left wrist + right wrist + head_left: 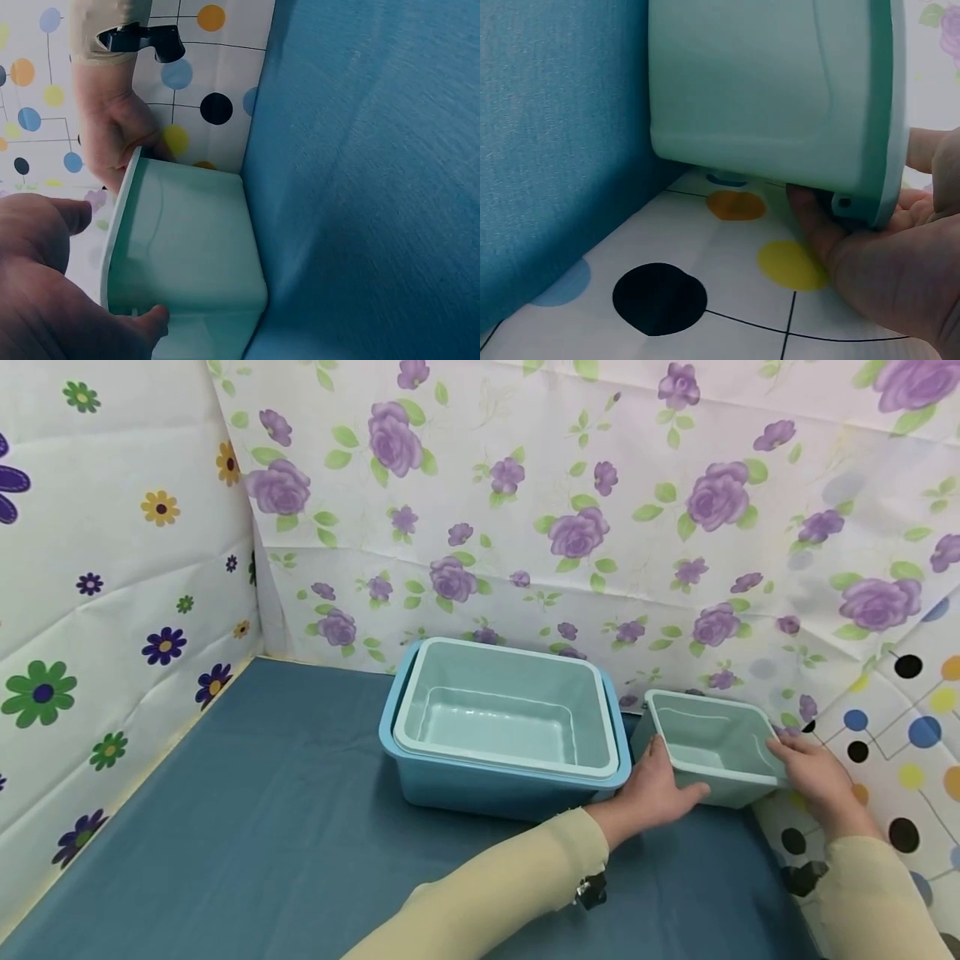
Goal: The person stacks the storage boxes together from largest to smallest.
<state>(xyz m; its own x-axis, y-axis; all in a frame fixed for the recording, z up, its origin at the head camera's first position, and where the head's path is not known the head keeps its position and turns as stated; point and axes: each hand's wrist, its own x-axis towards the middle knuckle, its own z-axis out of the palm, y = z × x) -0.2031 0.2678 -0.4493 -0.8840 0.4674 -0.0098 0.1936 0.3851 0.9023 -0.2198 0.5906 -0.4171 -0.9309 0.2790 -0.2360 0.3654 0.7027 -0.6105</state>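
A small pale green plastic bin (720, 793) stands at the back right, upright on the blue surface. My right hand (817, 781) grips its right end, thumb over the rim and fingers outside below it, as the right wrist view (900, 262) also shows. At the bin's left end is my left hand (652, 785), with the thumb sticking out apart from the wall. In the left wrist view one fingertip (156, 321) lies against the bin's side. Its other fingers are partly hidden between this bin and the larger blue bin (480, 789).
A pale green bin (506, 710) sits nested inside the larger blue bin, left of my left hand. Behind hangs a purple-flowered sheet (525, 527). A dotted sheet (900, 760) stands close on the right. Blue cloth (262, 827) covers the surface.
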